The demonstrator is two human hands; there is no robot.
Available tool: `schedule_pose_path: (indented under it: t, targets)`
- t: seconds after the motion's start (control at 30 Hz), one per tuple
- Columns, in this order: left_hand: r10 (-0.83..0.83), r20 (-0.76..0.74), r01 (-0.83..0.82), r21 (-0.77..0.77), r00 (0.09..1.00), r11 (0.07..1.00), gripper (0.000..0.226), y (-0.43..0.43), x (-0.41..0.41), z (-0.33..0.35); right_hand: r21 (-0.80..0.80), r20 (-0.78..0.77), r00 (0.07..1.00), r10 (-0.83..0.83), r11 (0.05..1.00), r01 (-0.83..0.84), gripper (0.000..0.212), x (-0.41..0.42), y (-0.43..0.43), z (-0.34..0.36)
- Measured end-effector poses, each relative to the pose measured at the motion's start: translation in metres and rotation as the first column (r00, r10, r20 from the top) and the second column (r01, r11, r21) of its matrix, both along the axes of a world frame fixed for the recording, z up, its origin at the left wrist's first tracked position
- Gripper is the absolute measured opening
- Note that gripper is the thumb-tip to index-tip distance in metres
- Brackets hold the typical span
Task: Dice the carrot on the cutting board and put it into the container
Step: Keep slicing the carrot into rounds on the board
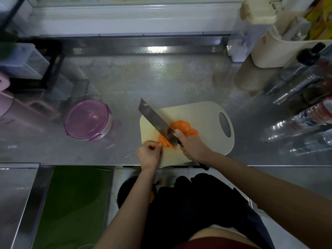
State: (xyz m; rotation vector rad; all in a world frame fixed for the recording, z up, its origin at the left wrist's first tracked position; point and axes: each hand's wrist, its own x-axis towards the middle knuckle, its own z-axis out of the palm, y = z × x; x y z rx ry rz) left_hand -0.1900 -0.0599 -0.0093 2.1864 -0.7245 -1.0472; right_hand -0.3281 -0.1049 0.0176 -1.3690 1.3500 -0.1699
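On the cutting board (197, 114), carrot (163, 139) sits against left grip (150, 153), beneath knife (155, 119).

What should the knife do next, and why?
Probably press the knife down for another cut. The right hand grips it with the blade lying across the carrot. The left hand steadies the orange pieces on the cutting board, and they look bigger than dice. The container beside the board has its lid on, so filling comes later.

carrot (180, 126) on cutting board (197, 114), knife (158, 123) across it, lidded container (88, 120) left of board on counter (125, 83)
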Motion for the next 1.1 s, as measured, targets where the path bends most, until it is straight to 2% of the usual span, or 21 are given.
schedule_pose_path:
  t: [0.07,0.13,0.2,0.3,0.37,0.4,0.43,0.5,0.57,0.63,0.7,0.87,1.0,1.1]
  targets:
    - [-0.006,-0.068,0.005,-0.022,0.998,1.000,0.022,0.001,0.003,0.000,-0.039,0.037,0.999,-0.038,0.998,0.039,0.054,-0.007,-0.001,0.005]
    - [-0.008,-0.062,0.004,-0.069,0.998,0.998,0.027,0.004,0.009,0.002,-0.175,-0.119,0.989,0.082,0.979,-0.103,0.061,-0.016,0.000,0.010]
    - [0.066,-0.034,-0.070,-0.133,0.997,0.989,0.034,0.007,0.017,0.005,-0.308,-0.334,0.921,0.202,0.900,-0.309,0.060,-0.028,-0.001,0.012]
    - [0.310,0.025,-0.299,-0.199,0.950,0.933,0.023,0.007,0.033,0.016,-0.380,-0.509,0.815,0.275,0.778,-0.500,0.060,-0.041,0.000,0.014]
    - [0.387,0.102,-0.341,-0.306,0.916,0.889,0.018,0.005,0.044,0.025,-0.387,-0.608,0.730,0.312,0.686,-0.616,0.066,-0.045,0.002,0.012]
    - [0.380,0.137,-0.310,-0.365,0.915,0.878,0.016,0.004,0.047,0.030,-0.398,-0.632,0.708,0.315,0.652,-0.645,0.068,-0.047,0.002,0.011]
    - [0.340,0.175,-0.243,-0.420,0.924,0.875,0.014,0.003,0.049,0.035,-0.408,-0.648,0.692,0.317,0.623,-0.667,0.069,-0.048,0.003,0.011]
    - [0.155,0.235,-0.028,-0.466,0.960,0.884,0.012,0.000,0.048,0.042,-0.421,-0.682,0.659,0.319,0.565,-0.709,0.070,-0.049,0.005,0.010]
    - [-0.153,0.264,0.248,-0.373,0.952,0.894,0.019,-0.005,0.042,0.041,-0.418,-0.706,0.628,0.327,0.523,-0.743,0.069,-0.049,0.008,0.010]
    - [-0.461,0.300,0.528,-0.203,0.835,0.825,0.033,-0.010,0.036,0.037,-0.431,-0.681,0.649,0.340,0.531,-0.730,0.061,-0.050,0.010,0.011]
    - [-0.645,0.266,0.689,-0.127,0.716,0.713,0.042,-0.015,0.033,0.032,-0.457,-0.643,0.680,0.352,0.536,-0.710,0.061,-0.051,0.012,0.010]
    - [-0.794,0.090,0.799,-0.109,0.601,0.592,0.031,-0.028,0.034,0.027,-0.513,-0.640,0.683,0.352,0.465,-0.721,0.093,-0.054,0.014,0.002]
    - [-0.822,0.016,0.812,-0.169,0.569,0.559,0.014,-0.035,0.041,0.024,-0.527,-0.619,0.683,0.386,0.441,-0.727,0.066,-0.056,0.017,0.012]
    - [-0.750,-0.045,0.735,-0.169,0.660,0.656,0.015,-0.037,0.045,0.021,-0.525,-0.606,0.691,0.394,0.454,-0.720,0.058,-0.055,0.019,0.020]
